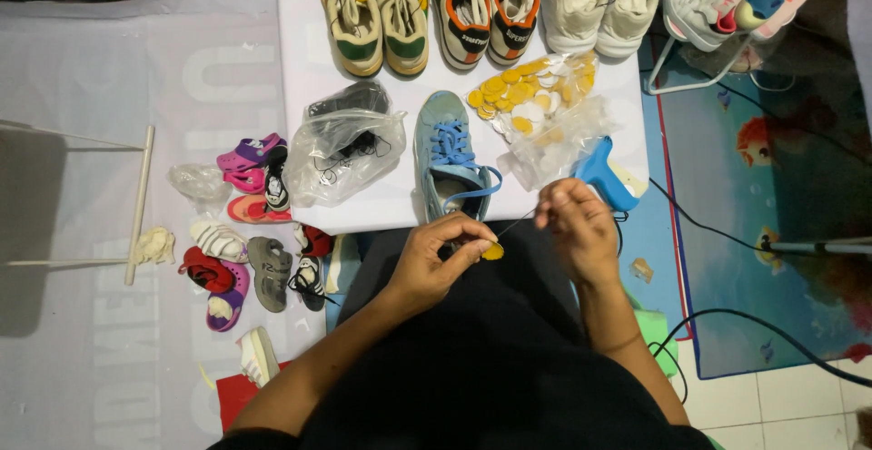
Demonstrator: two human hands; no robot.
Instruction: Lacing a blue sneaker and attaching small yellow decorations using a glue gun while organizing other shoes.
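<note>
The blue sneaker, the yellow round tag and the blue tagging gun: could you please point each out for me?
blue sneaker (448, 146), head view, on its laces.
yellow round tag (492, 252), head view, on its face, at the left hand's fingers.
blue tagging gun (601, 174), head view, on its body.

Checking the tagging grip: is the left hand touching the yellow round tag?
Touching. The head view shows the left hand pinching the yellow round tag between its fingertips.

Your single head camera looks steeply down, close above the white table (300, 96), its near edge facing you.
</note>
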